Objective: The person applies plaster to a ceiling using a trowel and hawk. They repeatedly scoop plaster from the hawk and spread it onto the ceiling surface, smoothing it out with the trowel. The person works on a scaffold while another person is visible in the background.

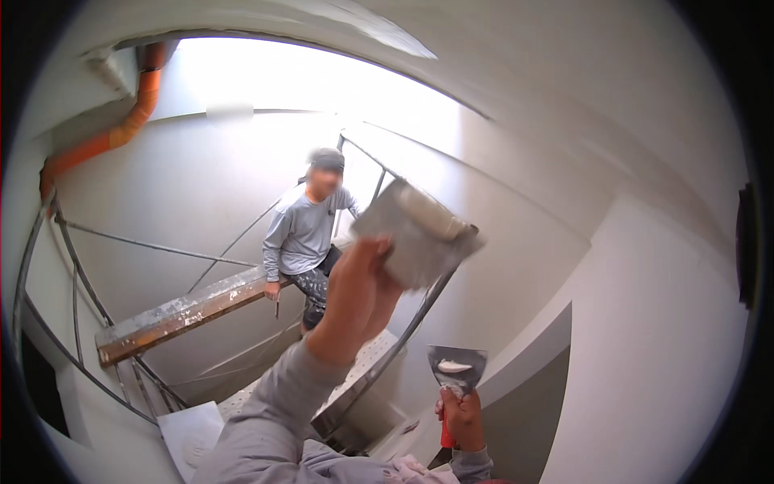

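Note:
Raised in the middle, my left hand (359, 278) is closed on the lower left edge of a flat, rectangular grey plate (407, 250). A thick beige ridge runs along the plate's upper side; whether it is putty or part of the tool I cannot tell. The plate is somewhat blurred. Lower and to the right, my right hand (463, 418) grips the red handle of a putty knife (458, 356). Its wide metal blade points up, with a dab of white putty on it. The two tools are apart.
A co-worker (302, 230) in a grey shirt sits on a paint-spattered plank (185, 315) across metal scaffolding (68, 242). An orange pipe (121, 133) bends down at upper left. White walls (661, 347) and a sloped ceiling (556, 73) enclose the space. An opening (524, 411) lies at lower right.

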Motion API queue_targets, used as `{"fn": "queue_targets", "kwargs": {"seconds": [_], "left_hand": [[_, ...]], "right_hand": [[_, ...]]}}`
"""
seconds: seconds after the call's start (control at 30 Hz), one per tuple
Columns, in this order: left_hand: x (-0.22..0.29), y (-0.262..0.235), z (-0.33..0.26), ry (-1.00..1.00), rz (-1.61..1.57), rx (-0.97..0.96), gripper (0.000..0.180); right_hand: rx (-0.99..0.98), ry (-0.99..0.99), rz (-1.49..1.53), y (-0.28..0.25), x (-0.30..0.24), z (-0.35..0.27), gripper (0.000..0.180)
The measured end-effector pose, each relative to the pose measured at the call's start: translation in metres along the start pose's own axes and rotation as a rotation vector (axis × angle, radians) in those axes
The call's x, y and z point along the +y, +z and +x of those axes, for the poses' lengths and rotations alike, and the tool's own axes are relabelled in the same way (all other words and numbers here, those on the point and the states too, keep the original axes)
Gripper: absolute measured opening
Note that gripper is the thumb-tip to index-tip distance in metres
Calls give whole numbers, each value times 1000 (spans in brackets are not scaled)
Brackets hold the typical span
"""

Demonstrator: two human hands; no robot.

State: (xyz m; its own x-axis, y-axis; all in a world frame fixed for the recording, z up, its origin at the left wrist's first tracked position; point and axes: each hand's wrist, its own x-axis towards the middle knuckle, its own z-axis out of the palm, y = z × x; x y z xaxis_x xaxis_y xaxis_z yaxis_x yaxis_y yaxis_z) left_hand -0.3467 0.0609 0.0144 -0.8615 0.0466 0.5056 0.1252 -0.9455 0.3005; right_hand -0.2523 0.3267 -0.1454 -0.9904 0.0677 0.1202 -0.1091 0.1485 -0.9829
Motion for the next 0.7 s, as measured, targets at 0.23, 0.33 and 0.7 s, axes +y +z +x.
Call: {"fn": "queue_targets", "kwargs": {"seconds": [0.23, 0.33, 0.7], "left_hand": [[59, 75, 107, 334, -50, -319, 30], [56, 96, 104, 325, -38, -360, 31], [78, 135, 80, 241, -53, -360, 34]], "right_hand": [[68, -139, 47, 23, -57, -8, 16], [90, -142, 39, 26, -67, -17, 17], [-156, -240, 55, 35, -69, 4, 11]]}}
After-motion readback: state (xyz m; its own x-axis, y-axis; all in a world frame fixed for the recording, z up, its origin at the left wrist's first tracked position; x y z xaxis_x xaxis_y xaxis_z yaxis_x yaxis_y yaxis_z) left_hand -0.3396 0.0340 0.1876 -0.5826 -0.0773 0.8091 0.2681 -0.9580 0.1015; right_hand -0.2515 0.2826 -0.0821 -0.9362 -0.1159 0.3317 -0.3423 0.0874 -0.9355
